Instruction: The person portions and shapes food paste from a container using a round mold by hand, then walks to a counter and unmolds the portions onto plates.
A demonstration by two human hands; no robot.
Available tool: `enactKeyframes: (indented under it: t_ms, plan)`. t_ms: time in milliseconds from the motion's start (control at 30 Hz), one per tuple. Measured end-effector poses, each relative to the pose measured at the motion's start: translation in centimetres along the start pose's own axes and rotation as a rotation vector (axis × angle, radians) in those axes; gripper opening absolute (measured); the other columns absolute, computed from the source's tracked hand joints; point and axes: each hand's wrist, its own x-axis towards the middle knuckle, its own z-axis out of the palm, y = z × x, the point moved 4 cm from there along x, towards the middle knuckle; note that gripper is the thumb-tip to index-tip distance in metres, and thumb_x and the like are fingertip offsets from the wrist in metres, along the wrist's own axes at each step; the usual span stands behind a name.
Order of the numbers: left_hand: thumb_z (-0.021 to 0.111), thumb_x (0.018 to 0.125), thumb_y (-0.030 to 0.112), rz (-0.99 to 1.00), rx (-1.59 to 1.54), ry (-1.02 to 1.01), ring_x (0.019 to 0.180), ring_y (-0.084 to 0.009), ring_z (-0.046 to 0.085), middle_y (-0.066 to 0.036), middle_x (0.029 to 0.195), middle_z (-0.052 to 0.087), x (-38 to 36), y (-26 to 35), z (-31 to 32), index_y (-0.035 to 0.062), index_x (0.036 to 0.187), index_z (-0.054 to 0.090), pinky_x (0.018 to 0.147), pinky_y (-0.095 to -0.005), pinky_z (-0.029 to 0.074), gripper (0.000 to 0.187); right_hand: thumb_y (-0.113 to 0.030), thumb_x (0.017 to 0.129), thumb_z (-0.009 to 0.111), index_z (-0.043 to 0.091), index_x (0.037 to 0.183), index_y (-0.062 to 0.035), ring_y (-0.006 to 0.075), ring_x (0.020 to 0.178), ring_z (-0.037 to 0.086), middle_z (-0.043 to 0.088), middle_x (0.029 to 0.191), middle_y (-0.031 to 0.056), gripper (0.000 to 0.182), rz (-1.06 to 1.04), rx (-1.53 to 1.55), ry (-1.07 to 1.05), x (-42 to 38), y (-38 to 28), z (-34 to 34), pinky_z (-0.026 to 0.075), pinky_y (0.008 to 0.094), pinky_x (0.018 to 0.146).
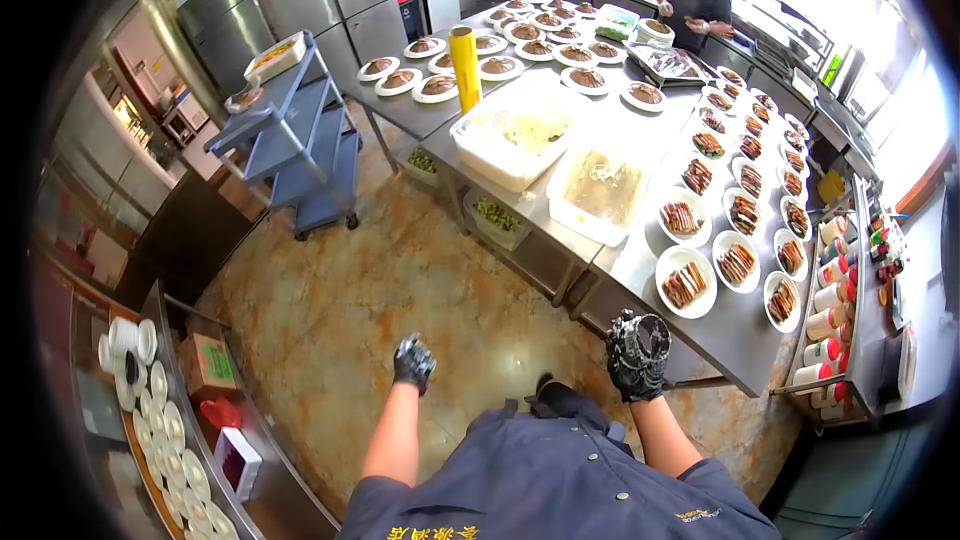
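My left hand [413, 362], in a black glove smeared with white residue, hangs over the floor with its fingers curled in. Nothing shows in it. My right hand [637, 355], gloved the same way and more heavily coated, is beside the near edge of the steel table [640, 265]. Its fingers curl into a ring; what they hold, if anything, I cannot make out. Closest to it are white bowls of sliced brown meat [685, 282]. Farther in stand a white tub with pale residue [598, 190] and a larger tub with pale mash [515, 140].
Domed brown food on plates [497, 67] covers the far table, near a yellow roll [465, 70]. A blue cart [310, 165] stands left. Stacked white dishes [165, 430] line the lower left counter. Seasoning jars [828, 320] fill the right shelf. A co-worker [693, 5] stands at the back.
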Motion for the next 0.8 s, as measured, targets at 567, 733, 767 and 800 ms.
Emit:
enactKeyframes:
  t_ms: [567, 733, 767, 800]
  plan:
    - [0.056, 0.099, 0.015, 0.528, 0.727, -0.285, 0.087, -0.0220, 0.070, -0.016, 0.104, 0.073, 36.6, 26.5, 43.0, -0.0037, 0.109, 0.070, 0.081, -0.0337, 0.056, 0.025, -0.014, 0.081, 0.066, 0.068, 0.116, -0.0133, 0.0269, 0.120, 0.062, 0.069, 0.123, 0.0094, 0.035, -0.531, -0.521, 0.010, 42.1, 1.1, 20.0, 0.048, 0.0475, 0.101]
    - [0.051, 0.096, 0.015, 0.913, 1.848, -0.593, 0.115, -0.0352, 0.063, -0.022, 0.126, 0.065, 50.3, 27.3, 49.3, -0.0034, 0.121, 0.065, 0.101, -0.0413, 0.050, 0.034, -0.031, 0.098, 0.054, 0.062, 0.126, -0.0077, 0.0297, 0.121, 0.058, 0.063, 0.131, 0.0147, 0.037, 0.545, 1.295, -0.171, 50.7, 4.9, 31.0, 0.048, 0.0422, 0.104]
    - [0.052, 0.095, 0.014, 0.777, 2.004, -0.492, 0.122, -0.0342, 0.059, -0.021, 0.131, 0.063, 54.0, 26.4, 49.9, -0.0031, 0.121, 0.066, 0.104, -0.0397, 0.048, 0.034, -0.028, 0.096, 0.058, 0.065, 0.121, -0.0079, 0.0296, 0.117, 0.060, 0.066, 0.125, 0.0136, 0.033, 0.565, 1.215, -0.090, 51.9, 6.7, 32.6, 0.049, 0.0409, 0.102]
    - [0.051, 0.094, 0.014, 0.810, 2.195, -0.543, 0.117, -0.0370, 0.061, -0.024, 0.124, 0.064, 57.4, 25.9, 49.9, -0.0041, 0.120, 0.064, 0.100, -0.0427, 0.049, 0.034, -0.026, 0.094, 0.061, 0.067, 0.116, -0.0080, 0.0295, 0.113, 0.062, 0.068, 0.119, 0.0125, 0.029, 0.590, 1.131, -0.012, 53.1, 8.4, 34.1, 0.051, 0.0397, 0.099]
